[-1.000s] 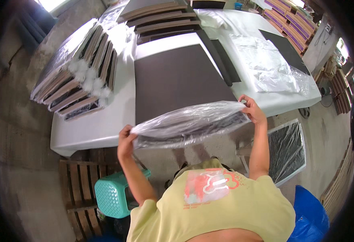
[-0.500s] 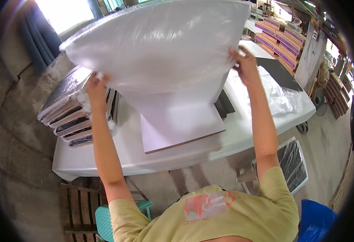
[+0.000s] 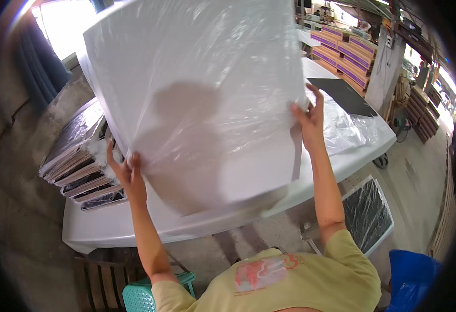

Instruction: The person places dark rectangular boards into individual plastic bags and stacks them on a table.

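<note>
I hold a large flat panel wrapped in clear plastic film up in front of me, tilted with its white underside facing me. My left hand grips its lower left edge. My right hand grips its right edge. The panel hides most of the white table behind it.
Wrapped dark panels lie stacked on edge at the table's left. A dark panel and loose plastic film lie at the right. A wrapped panel leans on the floor at right. A teal stool and blue bin stand near me.
A second ago the wrapped panel lay low at the table edge. Both hands swung it up and over; it now stands tilted in front of me, slightly lower than half a second ago.
</note>
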Demonstrator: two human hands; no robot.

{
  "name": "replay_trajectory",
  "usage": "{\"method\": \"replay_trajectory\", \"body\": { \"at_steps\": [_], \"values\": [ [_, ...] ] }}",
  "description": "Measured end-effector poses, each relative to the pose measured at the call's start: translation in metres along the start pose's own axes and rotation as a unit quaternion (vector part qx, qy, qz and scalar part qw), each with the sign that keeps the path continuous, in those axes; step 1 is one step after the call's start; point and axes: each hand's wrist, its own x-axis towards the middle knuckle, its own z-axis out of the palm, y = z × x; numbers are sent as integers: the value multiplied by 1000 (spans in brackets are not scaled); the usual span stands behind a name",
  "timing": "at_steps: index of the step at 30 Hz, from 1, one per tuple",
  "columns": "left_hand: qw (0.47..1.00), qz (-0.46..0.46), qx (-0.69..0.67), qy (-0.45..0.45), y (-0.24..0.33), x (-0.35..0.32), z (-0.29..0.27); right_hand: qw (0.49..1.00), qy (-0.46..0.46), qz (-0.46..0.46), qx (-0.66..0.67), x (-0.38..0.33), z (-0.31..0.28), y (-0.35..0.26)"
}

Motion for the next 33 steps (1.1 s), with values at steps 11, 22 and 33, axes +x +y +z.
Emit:
{"method": "replay_trajectory", "body": {
  "at_steps": [11,22,33],
  "values": [
    [939,-199,179,-215,-66,-178,-29,869,-111,173,-450,-140,-97,96],
    [843,-190,498,-76,-43,-224,-32,830,-15,13,-557,-198,-135,65],
    [877,-256,395,-97,28,-300,-44,793,0,175,-583,-317,-159,-6]
  ]
}}
